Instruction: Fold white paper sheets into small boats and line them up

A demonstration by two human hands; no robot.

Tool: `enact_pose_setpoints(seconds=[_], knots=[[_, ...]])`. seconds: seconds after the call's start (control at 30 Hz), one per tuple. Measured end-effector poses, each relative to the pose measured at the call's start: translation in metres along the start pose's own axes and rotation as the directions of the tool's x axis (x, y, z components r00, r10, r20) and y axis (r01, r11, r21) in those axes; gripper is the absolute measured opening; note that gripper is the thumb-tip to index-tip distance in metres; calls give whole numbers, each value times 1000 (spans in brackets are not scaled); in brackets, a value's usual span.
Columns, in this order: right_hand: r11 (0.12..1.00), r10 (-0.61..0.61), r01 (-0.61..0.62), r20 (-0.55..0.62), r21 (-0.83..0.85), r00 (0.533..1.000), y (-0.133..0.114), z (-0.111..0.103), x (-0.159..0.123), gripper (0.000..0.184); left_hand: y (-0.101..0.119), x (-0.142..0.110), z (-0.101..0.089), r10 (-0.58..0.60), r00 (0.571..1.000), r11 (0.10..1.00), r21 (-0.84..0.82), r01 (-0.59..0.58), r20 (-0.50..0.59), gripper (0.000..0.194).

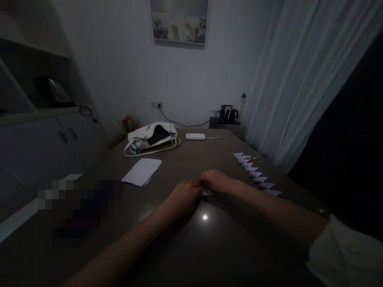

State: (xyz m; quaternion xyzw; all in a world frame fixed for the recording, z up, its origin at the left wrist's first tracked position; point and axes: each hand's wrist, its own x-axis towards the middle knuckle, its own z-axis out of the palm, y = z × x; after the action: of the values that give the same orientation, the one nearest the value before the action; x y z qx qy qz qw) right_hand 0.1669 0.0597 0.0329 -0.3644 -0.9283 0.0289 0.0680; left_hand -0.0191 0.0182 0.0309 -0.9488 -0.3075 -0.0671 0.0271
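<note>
A small folded piece of white paper (206, 192) lies on the dark table (239, 247), mostly covered by my hands. My left hand (186, 195) rests on its left side with the fingers curled down onto it. From the right, my right hand (217, 180) bends its fingers in a pinch at the paper's upper edge. The two hands nearly meet over it. To the right, several folded white paper triangles (255, 174) stand in a slanting row. A stack of white paper sheets (143, 171) lies to the left.
A white handbag (152, 133) sits at the far left of the table. Behind the paper lies a white power bank (195, 136) with a short cable. A blurred-out patch (83, 211) covers the left edge. A curtain (278, 79) hangs on the right.
</note>
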Motion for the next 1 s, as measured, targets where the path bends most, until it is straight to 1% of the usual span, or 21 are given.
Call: enact_pose_setpoints(seconds=[0.1, 0.2, 0.4, 0.5, 0.8, 1.0], knots=[[999, -2, 3, -19, 42, 1000, 4, 3, 2, 14, 0, 0, 0, -7, 1000, 1000, 4, 7, 7, 27], [995, 26, -22, -50, 95, 998, 6, 5, 2, 13, 0, 0, -1, 4, 1000, 1000, 1, -4, 2, 23], [993, 22, -12, -77, 119, 997, 6, 7, 1, 15, 0, 0, -3, 2, 1000, 1000, 2, -2, 4, 20], [991, 48, -36, -89, 130, 995, 5, 8, 0, 13, 0, 0, -2, 3, 1000, 1000, 4, -3, 14, 21], [991, 134, -133, -38, 34, 990, 1, 4, 3, 14, 2, -1, -3, -7, 1000, 1000, 3, 7, 17, 28], [986, 166, -167, -40, -8, 985, -1, 4, 6, 14, 1, 0, -1, -10, 999, 1000, 16, 9, 39, 27]])
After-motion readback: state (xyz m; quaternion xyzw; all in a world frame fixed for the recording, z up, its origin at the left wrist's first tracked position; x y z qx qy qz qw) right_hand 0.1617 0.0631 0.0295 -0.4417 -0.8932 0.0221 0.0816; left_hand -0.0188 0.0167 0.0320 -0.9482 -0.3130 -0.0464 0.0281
